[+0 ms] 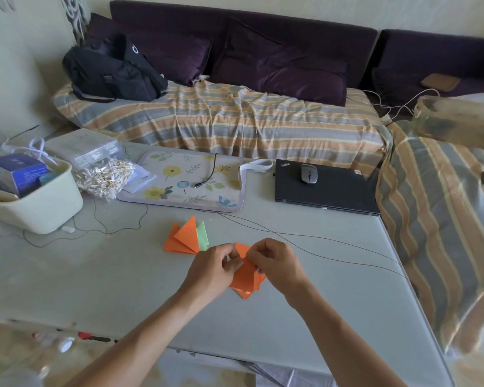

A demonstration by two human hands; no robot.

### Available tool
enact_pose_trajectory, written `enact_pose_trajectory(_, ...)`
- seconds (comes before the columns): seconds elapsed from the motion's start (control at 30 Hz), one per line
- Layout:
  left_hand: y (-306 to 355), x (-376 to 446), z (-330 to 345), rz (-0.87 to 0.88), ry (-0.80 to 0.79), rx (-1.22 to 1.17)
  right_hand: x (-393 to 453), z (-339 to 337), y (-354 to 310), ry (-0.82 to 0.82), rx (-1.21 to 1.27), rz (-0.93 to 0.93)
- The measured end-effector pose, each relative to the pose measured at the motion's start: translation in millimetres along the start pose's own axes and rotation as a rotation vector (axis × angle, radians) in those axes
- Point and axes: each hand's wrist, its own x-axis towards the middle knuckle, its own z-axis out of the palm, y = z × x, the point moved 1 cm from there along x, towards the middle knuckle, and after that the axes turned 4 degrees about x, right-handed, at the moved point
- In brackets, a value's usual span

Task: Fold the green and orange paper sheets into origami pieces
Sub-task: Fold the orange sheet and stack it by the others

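head view: both hands met over the table (95,275), the left hand (211,270) and right hand (277,262) each pinching the upper part of a folded orange paper piece (245,279) held between them, its lower point touching or just above the tabletop. a fan of finished orange pieces (182,238) and green pieces (202,236) lay just beyond the left hand, apart from it.

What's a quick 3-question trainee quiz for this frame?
1. True or false: both hands grip the orange piece being folded.
2. Where is the mouse? A) on the closed laptop B) on the floral mat C) in the cream bin
3. Which colours show in the folded stack behind the left hand?

Key: 1 true, with the right hand too; 2 A; 3 orange and green.
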Motion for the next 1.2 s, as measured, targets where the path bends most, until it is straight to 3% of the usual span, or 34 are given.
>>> enact_pose_trajectory(0.5, 0.0, 3.2, -0.3, -0.115, -0.025, -0.055, -4.6, 0.5, -5.6, 0.026, -0.115, -0.046)
enact_pose_trajectory(0.67, -1.2, 4.1, -0.9, -0.135, -0.018, -0.063, -3.1, 0.9, -4.5, 0.055, -0.048, -0.033)
enact_pose_trajectory(0.83, -1.7, 3.1, -1.8, -0.134, 0.031, -0.101, 0.1, 1.9, -5.1, -0.003, 0.179, 0.046)
enact_pose_trajectory(1.03, -4.4, 4.3, -3.7, -0.172, 0.149, -0.153, -7.5, 2.3, -2.9, -0.293, 0.215, 0.137)
enact_pose_trajectory(1.2, -4.1, 2.5, -4.9, -0.152, 0.183, -0.121, -5.3, 4.7, -5.6, -0.202, 0.185, 0.063)
